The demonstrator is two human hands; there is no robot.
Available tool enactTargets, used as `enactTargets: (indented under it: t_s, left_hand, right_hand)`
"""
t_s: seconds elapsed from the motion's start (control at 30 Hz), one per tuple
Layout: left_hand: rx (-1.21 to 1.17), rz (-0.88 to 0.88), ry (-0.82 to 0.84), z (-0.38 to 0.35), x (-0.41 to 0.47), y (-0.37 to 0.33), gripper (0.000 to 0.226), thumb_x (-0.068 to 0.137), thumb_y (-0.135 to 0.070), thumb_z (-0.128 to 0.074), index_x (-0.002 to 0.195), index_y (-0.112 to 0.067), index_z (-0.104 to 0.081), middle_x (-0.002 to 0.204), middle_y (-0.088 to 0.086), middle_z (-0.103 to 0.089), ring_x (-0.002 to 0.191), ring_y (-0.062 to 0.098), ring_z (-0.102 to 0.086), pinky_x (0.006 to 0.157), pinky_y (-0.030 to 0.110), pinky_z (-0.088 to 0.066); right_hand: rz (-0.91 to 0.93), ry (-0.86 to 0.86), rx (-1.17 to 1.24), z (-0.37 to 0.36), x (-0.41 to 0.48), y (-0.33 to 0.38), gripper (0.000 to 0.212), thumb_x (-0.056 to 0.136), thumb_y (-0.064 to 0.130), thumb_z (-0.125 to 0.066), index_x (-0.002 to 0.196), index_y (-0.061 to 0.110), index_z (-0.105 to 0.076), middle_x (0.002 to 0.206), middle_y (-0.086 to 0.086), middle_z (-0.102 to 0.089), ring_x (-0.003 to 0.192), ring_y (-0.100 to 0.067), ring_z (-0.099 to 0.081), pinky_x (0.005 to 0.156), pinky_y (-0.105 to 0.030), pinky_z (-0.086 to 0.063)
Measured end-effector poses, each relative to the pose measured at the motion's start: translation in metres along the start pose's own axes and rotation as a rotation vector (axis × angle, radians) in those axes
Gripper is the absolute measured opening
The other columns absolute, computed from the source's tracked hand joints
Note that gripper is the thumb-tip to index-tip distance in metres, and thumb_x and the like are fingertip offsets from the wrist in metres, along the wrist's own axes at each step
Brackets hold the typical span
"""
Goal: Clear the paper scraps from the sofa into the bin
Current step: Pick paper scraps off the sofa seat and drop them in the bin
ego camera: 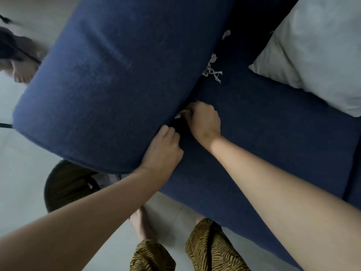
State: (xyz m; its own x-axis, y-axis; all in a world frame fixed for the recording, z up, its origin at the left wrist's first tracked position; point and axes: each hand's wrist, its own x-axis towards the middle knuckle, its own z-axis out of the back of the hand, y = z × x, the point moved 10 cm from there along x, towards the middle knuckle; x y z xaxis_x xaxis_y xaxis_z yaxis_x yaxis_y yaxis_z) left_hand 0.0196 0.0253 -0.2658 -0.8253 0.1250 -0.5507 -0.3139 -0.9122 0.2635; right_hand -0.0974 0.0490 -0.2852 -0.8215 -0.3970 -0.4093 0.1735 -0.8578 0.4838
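Note:
A blue sofa seat (pixel 263 137) meets its thick armrest (pixel 109 85) along a dark gap. My right hand (pixel 203 122) is curled at that gap, its fingertips pinching a small white paper scrap (pixel 178 115). Just below it, my left hand (pixel 162 151) presses against the armrest at the gap, fingers curled, with nothing visible in it. A cluster of white paper scraps (pixel 212 70) lies further along the gap, and one more paper scrap (pixel 226 34) sits beyond it. A dark round bin (pixel 66 184) stands on the floor beside the armrest, under my left forearm.
A pale grey cushion (pixel 316 55) rests on the seat at the right. My feet and patterned trousers (pixel 211 249) are on the light tiled floor in front of the sofa. Another person's foot (pixel 21 75) shows at the left edge.

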Motion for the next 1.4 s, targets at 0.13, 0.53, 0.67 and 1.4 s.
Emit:
enactTargets:
  t_s: [0.13, 0.53, 0.67, 1.4]
  left_hand:
    - [-0.385, 0.016, -0.237, 0.026, -0.064, 0.009, 0.018, 0.077, -0.001, -0.049, 0.084, -0.014, -0.059, 0.083, 0.006, -0.054, 0.08, 0.027, -0.049, 0.072, 0.039, -0.036]
    - [-0.966, 0.648, -0.093, -0.197, -0.254, 0.077, 0.01, 0.095, -0.022, -0.059, 0.096, -0.014, -0.064, 0.084, 0.004, -0.067, 0.077, 0.026, -0.062, 0.059, 0.037, -0.048]
    - [-1.147, 0.928, -0.019, -0.279, -0.283, 0.098, 0.013, 0.098, -0.021, -0.051, 0.098, -0.011, -0.059, 0.087, 0.008, -0.066, 0.083, 0.031, -0.062, 0.057, 0.041, -0.044]
    - [-1.166, 0.859, 0.142, -0.363, -0.334, 0.113, 0.082, 0.09, -0.058, -0.052, 0.154, -0.019, -0.021, 0.16, 0.01, -0.025, 0.138, 0.034, -0.034, 0.103, 0.05, -0.037]
  right_hand:
    - [-0.005, -0.047, 0.218, 0.018, -0.054, -0.006, 0.019, 0.101, 0.033, -0.061, 0.097, 0.027, -0.079, 0.102, 0.008, -0.072, 0.089, -0.009, -0.067, 0.076, -0.027, -0.055]
    - [0.151, 0.247, 0.15, -0.105, -0.211, 0.121, 0.011, 0.091, 0.038, -0.074, 0.092, 0.027, -0.074, 0.084, 0.014, -0.075, 0.079, -0.003, -0.069, 0.061, -0.016, -0.052]
    - [0.175, 0.284, 0.117, -0.156, -0.214, 0.159, 0.014, 0.092, 0.039, -0.074, 0.088, 0.027, -0.069, 0.077, 0.013, -0.072, 0.073, -0.003, -0.065, 0.054, -0.009, -0.039]
    - [0.04, 0.711, -0.18, -0.343, -0.166, 0.182, 0.1, 0.092, 0.053, -0.063, 0.162, 0.03, 0.005, 0.161, -0.013, -0.036, 0.143, -0.036, -0.04, 0.111, -0.048, -0.039]
